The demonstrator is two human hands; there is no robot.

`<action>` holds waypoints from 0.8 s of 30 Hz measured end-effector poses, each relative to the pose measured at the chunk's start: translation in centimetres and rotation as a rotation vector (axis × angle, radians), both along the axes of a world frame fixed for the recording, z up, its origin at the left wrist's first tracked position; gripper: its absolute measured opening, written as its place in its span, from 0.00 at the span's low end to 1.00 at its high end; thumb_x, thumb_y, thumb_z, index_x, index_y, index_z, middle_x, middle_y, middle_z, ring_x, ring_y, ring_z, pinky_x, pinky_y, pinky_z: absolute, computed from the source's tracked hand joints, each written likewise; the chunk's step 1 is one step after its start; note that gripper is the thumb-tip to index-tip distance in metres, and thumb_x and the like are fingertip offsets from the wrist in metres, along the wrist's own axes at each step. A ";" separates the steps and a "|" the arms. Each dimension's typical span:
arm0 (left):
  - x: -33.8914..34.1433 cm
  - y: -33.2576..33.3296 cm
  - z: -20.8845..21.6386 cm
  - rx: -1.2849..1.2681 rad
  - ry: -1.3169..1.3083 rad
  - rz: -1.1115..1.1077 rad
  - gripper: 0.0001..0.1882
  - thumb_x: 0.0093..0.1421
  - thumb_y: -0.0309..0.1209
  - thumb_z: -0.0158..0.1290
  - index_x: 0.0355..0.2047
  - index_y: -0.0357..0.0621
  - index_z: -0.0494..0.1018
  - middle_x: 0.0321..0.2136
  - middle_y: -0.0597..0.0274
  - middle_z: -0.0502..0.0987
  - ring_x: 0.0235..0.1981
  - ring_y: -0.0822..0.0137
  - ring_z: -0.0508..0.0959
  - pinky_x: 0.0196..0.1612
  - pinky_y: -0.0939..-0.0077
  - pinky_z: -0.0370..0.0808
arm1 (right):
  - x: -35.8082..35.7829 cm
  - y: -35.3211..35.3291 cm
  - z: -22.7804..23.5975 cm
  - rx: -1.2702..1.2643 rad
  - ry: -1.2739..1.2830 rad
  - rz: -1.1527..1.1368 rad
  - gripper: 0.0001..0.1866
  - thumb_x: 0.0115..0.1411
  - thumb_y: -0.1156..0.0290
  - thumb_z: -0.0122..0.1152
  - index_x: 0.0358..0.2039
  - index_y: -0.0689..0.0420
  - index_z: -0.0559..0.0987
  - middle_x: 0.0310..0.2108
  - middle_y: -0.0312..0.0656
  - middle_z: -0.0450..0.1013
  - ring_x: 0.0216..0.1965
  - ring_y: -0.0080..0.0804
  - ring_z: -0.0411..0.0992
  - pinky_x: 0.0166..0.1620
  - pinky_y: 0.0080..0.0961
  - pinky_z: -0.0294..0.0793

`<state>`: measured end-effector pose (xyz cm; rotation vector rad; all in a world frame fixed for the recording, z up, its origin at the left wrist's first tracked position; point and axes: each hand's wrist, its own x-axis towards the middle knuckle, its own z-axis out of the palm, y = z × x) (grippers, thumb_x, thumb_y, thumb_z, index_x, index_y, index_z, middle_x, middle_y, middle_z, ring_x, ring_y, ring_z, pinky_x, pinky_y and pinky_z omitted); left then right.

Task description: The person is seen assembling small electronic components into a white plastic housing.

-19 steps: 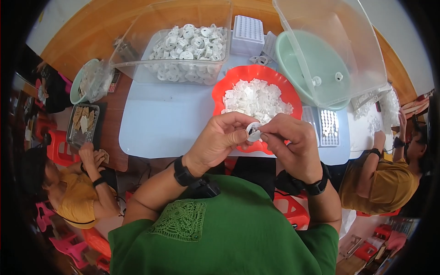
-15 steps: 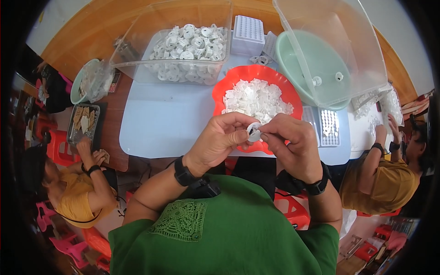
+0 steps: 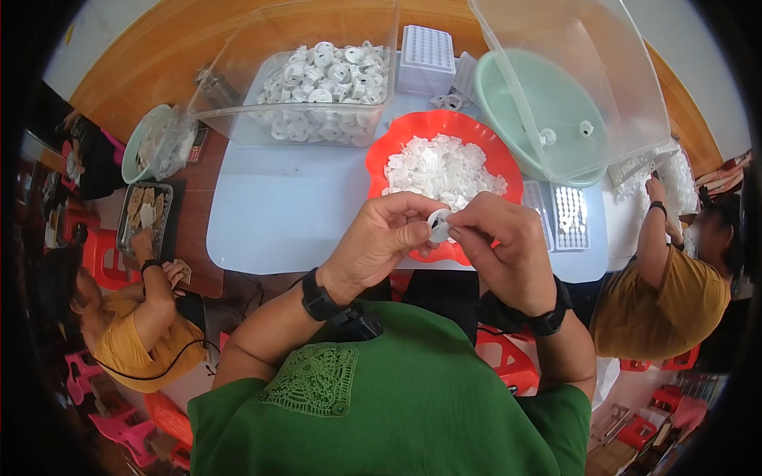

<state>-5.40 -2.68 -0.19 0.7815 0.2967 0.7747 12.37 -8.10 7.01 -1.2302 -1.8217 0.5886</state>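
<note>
Blue tabletop [image 3: 278, 206], white disc [image 3: 438, 228] in pinching left grip [image 3: 376, 240], pinching right grip [image 3: 510, 242] at its rim

The pale blue desk [image 3: 286, 198] is carrying a clear bin [image 3: 230, 113], red bowl [image 3: 381, 155], green basin [image 3: 505, 111] and white tray stack [image 3: 427, 65].

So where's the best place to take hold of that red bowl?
Probably the red bowl's left rim, from the left: its wavy edge seems to flare outward, and blue tabletop lies open beside it. The green basin crowds the right; the left hand and right hand block part of the near side.
</note>
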 end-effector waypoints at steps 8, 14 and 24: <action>0.2 -0.1 0.5 0.077 0.123 0.025 0.15 0.61 0.25 0.53 0.48 0.34 0.73 0.36 0.60 0.77 0.33 0.74 0.77 0.38 0.81 0.77 | -0.5 -0.3 -1.2 -0.035 0.083 -0.155 0.05 0.47 0.85 0.60 0.26 0.64 0.75 0.23 0.44 0.70 0.21 0.36 0.70 0.24 0.27 0.67; 0.1 -0.1 0.5 0.114 0.192 0.064 0.15 0.62 0.23 0.51 0.49 0.32 0.72 0.41 0.55 0.77 0.37 0.70 0.78 0.40 0.78 0.78 | -1.1 -0.4 -1.6 -0.028 0.107 -0.281 0.06 0.50 0.83 0.62 0.29 0.63 0.74 0.24 0.42 0.70 0.20 0.31 0.68 0.23 0.23 0.65; 0.4 -1.0 1.0 0.356 0.300 0.215 0.14 0.61 0.18 0.50 0.47 0.32 0.73 0.37 0.58 0.76 0.35 0.70 0.78 0.39 0.78 0.78 | -2.6 -1.1 -4.0 0.169 0.070 -0.283 0.05 0.54 0.83 0.58 0.32 0.62 0.73 0.25 0.45 0.70 0.22 0.40 0.71 0.25 0.29 0.68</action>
